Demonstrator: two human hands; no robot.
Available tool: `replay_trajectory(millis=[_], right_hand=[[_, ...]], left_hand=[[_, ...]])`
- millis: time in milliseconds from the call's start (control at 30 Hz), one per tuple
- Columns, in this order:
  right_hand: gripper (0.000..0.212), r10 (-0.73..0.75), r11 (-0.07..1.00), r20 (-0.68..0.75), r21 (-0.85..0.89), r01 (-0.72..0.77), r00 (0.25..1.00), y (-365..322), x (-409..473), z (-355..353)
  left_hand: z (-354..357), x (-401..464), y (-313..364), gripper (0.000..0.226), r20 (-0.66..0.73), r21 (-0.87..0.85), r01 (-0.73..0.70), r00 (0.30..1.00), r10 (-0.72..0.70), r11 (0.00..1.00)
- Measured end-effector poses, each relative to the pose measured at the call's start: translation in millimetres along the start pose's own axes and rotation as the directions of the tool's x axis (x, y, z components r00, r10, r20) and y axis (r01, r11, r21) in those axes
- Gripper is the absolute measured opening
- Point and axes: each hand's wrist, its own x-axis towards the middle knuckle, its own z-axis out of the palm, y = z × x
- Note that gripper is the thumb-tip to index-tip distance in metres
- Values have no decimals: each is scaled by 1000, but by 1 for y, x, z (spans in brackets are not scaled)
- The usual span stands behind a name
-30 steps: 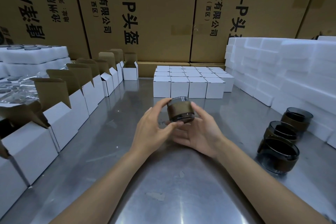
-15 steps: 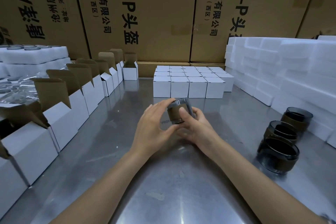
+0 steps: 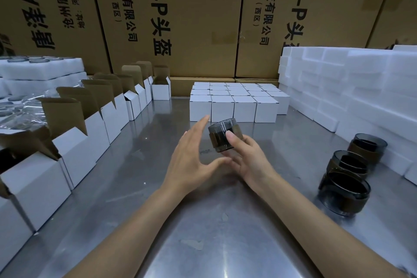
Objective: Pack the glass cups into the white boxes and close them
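Note:
A smoky glass cup with a brown paper sleeve is held tilted above the steel table, in the middle of the view. My right hand grips it from below, thumb pressed on its side. My left hand hovers just left of the cup with straight fingers, and I cannot tell whether its fingertips touch the glass. Three more sleeved cups stand in a row at the right. Open white boxes with raised brown flaps line the left side. Closed white boxes sit packed together at the back centre.
White foam blocks are stacked along the right edge behind the cups. Foam trays and plastic wrap lie at the far left. Large brown cartons form a wall behind the steel table.
My left hand has let go of the cup and spread its fingers. The right hand has turned the cup onto a tilt and holds it alone.

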Motion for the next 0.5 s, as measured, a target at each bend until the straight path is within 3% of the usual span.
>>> replay_trajectory(millis=[200, 267, 367, 500], right_hand=[[71, -14, 998, -5, -67, 13, 1000, 4, 0, -1], [72, 48, 995, 48, -86, -44, 998, 4, 2, -1], [64, 213, 976, 136, 24, -218, 968, -2, 3, -5], [61, 331, 938, 213, 33, -345, 919, -4, 3, -11]], left_hand=[[2, 2, 0, 72, -61, 85, -110, 991, 116, 990], [2, 2, 0, 65, -75, 54, -55, 995, 59, 997], [0, 2, 0, 62, -96, -41, 65, 993, -68, 997], [-1, 2, 2, 59, -89, -113, 110, 989, -121, 987]])
